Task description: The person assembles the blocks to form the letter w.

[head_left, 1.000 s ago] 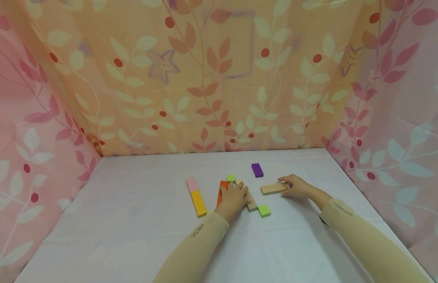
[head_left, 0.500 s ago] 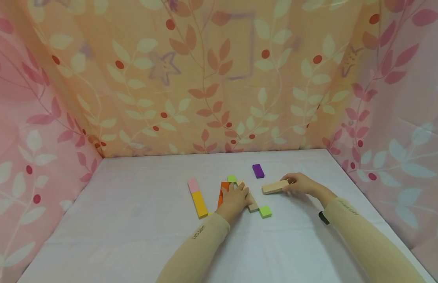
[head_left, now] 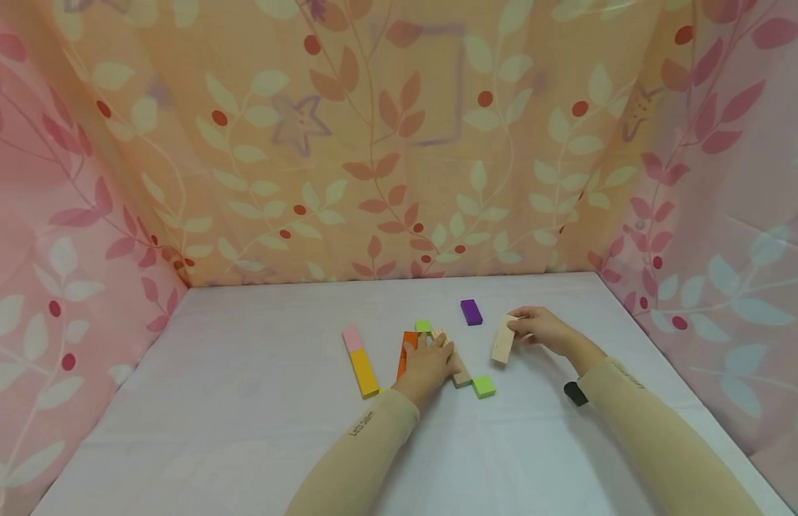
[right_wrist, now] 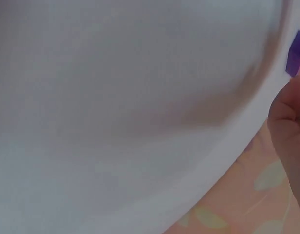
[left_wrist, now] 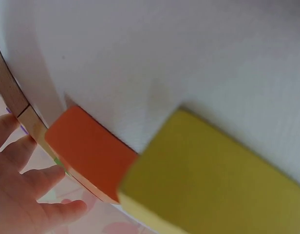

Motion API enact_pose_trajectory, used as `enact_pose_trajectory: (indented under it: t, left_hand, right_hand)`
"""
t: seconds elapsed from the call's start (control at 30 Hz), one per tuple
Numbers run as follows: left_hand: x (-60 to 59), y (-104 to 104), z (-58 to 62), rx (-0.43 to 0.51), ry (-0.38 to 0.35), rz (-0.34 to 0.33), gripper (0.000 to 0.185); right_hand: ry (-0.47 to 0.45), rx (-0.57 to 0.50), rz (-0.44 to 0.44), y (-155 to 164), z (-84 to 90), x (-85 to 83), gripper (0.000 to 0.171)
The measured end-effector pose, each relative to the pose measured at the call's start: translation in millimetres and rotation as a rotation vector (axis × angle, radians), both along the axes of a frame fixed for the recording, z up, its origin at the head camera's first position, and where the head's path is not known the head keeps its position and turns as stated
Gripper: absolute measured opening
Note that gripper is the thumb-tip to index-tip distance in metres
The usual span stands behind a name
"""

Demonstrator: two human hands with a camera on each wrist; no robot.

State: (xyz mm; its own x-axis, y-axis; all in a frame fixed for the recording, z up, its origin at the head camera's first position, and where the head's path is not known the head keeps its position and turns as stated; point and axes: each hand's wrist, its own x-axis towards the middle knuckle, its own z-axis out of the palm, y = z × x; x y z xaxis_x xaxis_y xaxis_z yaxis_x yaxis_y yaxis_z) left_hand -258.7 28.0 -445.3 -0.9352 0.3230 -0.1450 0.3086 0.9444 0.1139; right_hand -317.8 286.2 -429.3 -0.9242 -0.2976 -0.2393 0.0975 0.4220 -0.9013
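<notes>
Wood is what the right hand [head_left: 542, 330] holds: a plain wooden block [head_left: 503, 338], tilted up off the white table [head_left: 244, 401], fingers curled round its top end, near a purple block [head_left: 470, 312]; the left hand [head_left: 428, 362] lies flat with straight fingers on an orange block [head_left: 406, 349] and a long wooden block [head_left: 460, 373]; a green block [head_left: 483, 386] sits just beside.

Left wrist view: orange block [left_wrist: 89, 151], a yellow block [left_wrist: 213, 180], straight fingers [left_wrist: 33, 183].

Right wrist view: blurry table, a bit of purple block [right_wrist: 296, 53]; grip cannot be told here.
</notes>
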Motion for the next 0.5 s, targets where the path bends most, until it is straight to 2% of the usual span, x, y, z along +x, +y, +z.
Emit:
enact_pose_trajectory:
  t: [0.27, 0.5]
  left_hand:
    - [-1.6, 1, 1.7, 0.015, -0.008, 0.011, 0.054]
    - [-2.0, 1, -2.0, 0.005, -0.01, 0.002, 0.056]
  right_hand:
    - [-0.007, 0.057, 0.035, -25, -7.9, -0.5, 0.044]
    - [0.007, 0.249, 0.072, -36, -12.4, -3.0, 0.052]
